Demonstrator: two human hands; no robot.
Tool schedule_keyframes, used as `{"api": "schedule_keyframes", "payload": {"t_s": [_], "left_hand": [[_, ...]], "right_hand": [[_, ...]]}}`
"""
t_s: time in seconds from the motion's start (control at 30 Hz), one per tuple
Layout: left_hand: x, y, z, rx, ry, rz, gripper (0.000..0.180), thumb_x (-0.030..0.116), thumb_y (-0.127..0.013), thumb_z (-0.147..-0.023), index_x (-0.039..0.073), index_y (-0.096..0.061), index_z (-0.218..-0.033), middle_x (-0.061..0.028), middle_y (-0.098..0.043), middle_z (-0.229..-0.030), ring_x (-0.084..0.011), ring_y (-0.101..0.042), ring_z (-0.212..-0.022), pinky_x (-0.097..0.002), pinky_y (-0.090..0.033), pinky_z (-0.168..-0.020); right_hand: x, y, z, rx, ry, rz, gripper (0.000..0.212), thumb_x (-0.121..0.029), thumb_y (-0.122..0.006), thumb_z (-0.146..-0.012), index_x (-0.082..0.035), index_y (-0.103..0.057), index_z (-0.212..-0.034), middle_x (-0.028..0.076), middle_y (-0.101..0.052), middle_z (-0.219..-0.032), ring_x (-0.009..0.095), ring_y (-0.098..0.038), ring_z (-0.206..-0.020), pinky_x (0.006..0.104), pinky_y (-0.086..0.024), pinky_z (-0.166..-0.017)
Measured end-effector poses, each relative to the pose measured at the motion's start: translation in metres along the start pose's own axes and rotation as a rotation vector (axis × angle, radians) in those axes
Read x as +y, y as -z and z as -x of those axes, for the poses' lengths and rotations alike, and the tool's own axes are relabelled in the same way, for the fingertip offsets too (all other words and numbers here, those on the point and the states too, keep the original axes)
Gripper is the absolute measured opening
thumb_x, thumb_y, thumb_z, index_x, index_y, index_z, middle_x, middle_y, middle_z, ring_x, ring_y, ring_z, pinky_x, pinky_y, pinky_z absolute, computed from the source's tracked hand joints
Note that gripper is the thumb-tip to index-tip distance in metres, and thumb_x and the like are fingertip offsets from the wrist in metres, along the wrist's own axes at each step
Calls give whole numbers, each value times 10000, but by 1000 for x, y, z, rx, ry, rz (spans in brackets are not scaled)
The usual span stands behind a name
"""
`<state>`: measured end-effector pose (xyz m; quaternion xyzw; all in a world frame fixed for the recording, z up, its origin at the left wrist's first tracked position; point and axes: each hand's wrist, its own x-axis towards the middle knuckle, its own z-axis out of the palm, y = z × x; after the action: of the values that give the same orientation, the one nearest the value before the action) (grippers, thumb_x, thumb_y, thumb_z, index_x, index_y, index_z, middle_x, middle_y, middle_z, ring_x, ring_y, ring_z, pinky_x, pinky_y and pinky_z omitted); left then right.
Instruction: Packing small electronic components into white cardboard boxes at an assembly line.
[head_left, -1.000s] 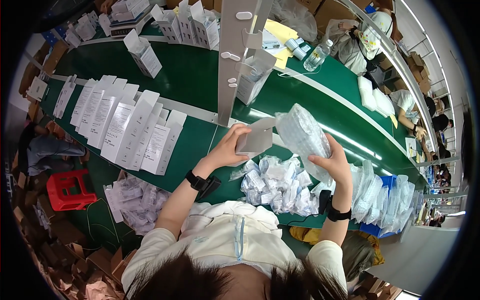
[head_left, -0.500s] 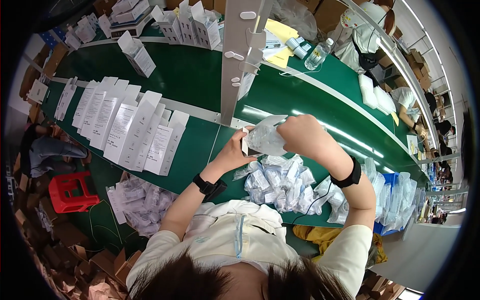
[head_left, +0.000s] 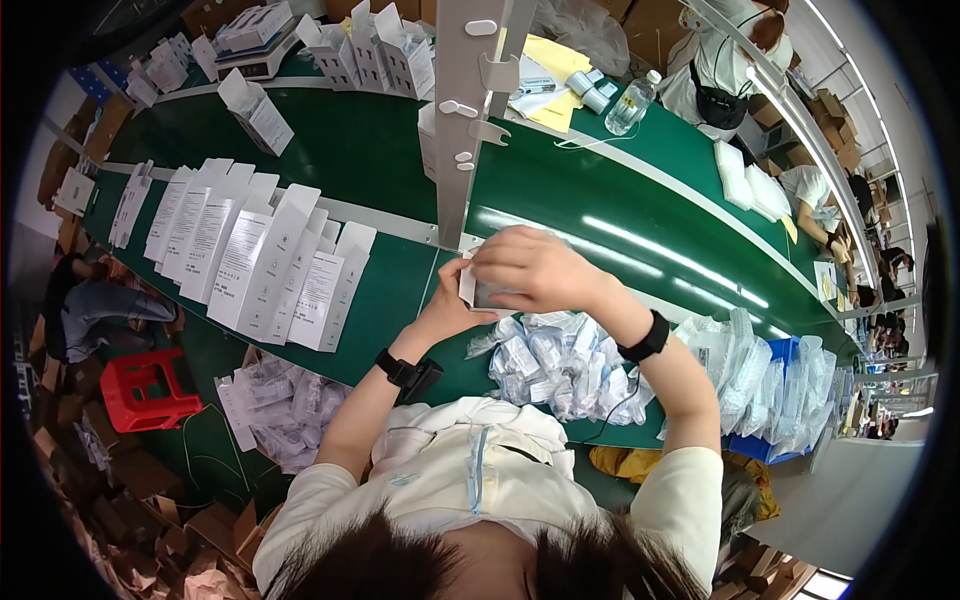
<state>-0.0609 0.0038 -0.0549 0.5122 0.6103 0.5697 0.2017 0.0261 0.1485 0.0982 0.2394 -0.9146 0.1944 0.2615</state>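
Note:
My left hand (head_left: 447,308) is wrapped round a small white carton (head_left: 467,286), whose open end is toward my right hand. At that end my right hand (head_left: 540,270) bends its fingers over a clear plastic bag (head_left: 492,294); most of the bag is hidden by the fingers and the carton. Just below both hands lies a heap of small clear bags with white and blue contents (head_left: 560,365). To the left stands a row of upright white cartons (head_left: 245,255) with open flaps.
A metal post (head_left: 462,130) rises just beyond my hands. Clear bags fill a blue bin (head_left: 770,440) at the right. More bagged parts (head_left: 290,410) lie at lower left, near a red stool (head_left: 150,390). A bottle (head_left: 632,105) stands across the green bench; other people work far right.
My right hand has moved left and down to the carton's mouth, and the clear bag that bulged out of it is now mostly out of sight. The left hand and carton shifted slightly left.

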Motion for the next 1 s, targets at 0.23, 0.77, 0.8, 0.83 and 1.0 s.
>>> {"api": "schedule_keyframes", "payload": {"t_s": [0.23, 0.77, 0.8, 0.83, 1.0], "left_hand": [[55, 18, -10, 31, -110, -121, 755, 72, -775, -574, 91, -282, -1145, -144, -348, -1268, -316, -450, -1101, -360, -419, -865], [69, 33, -24, 179, 84, -169, 152, -19, -672, -641, -35, -592, -769, -121, -585, -975, -250, -593, -829, -293, -470, -706], [69, 34, -24, 176, 86, -163, 146, -18, -666, -644, -33, -593, -770, -122, -584, -971, -263, -594, -813, -298, -473, -696], [70, 35, -25, 169, 84, -153, 141, -16, -661, -647, -30, -595, -771, -123, -584, -967, -276, -595, -798, -302, -476, -685], [68, 37, -27, 157, 81, -142, 138, -27, -638, -644, -33, -598, -776, -126, -591, -946, -278, -596, -800, -306, -475, -687]], "right_hand": [[-12, -57, 168, 74, -1198, 193, 240, -125, -655, -697, -37, -580, -908, 120, -589, -863, 302, -559, -816, 382, -457, -705], [-77, -12, 84, 578, -1045, -129, 307, 62, -639, -610, -25, -586, -900, 110, -592, -849, 252, -591, -793, 293, -474, -684], [-80, -8, 65, 539, -929, -53, 325, 78, -634, -596, -27, -585, -900, 99, -590, -843, 245, -589, -788, 294, -474, -679], [-81, -8, 53, 501, -813, 30, 344, 95, -630, -581, -28, -584, -899, 88, -588, -838, 238, -588, -782, 296, -475, -673], [-66, -38, 34, 144, -584, 161, 274, -2, -619, -638, -52, -589, -906, 57, -589, -838, 213, -571, -735, 297, -464, -643]]}}
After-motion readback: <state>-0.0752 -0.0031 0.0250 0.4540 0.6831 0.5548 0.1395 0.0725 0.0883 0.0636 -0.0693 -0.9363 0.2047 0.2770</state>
